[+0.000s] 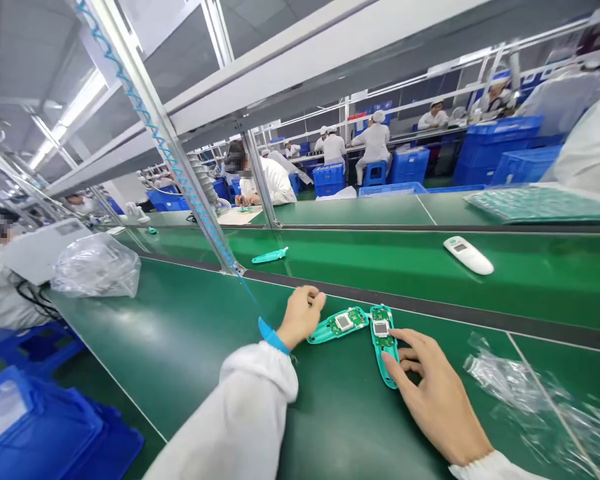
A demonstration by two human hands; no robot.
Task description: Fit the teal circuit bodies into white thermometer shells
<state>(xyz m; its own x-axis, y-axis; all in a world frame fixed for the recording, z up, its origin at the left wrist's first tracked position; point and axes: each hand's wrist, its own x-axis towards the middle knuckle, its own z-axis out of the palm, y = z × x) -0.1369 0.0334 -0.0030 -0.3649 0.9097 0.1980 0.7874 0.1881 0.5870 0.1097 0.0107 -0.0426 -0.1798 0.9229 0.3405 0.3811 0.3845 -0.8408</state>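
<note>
Two teal device shells with circuit boards inside are lying on the green bench. The left grip (pixel 303 313) rests loosely curled on the bench, holding nothing, with the angled shell (pixel 339 325) just to its right, its end almost touching. The right grip (pixel 433 390) lies flat and spread, fingertips (pixel 387 359) touching the lower part of the upright shell (pixel 383 341), which lies just left of it. Further out past both grips, a white remote-like unit (pixel 468 255) sits on the belt, with a lone teal cover (pixel 270 255) off to the left. Crinkled plastic bag (pixel 520 387) right of the right grip.
</note>
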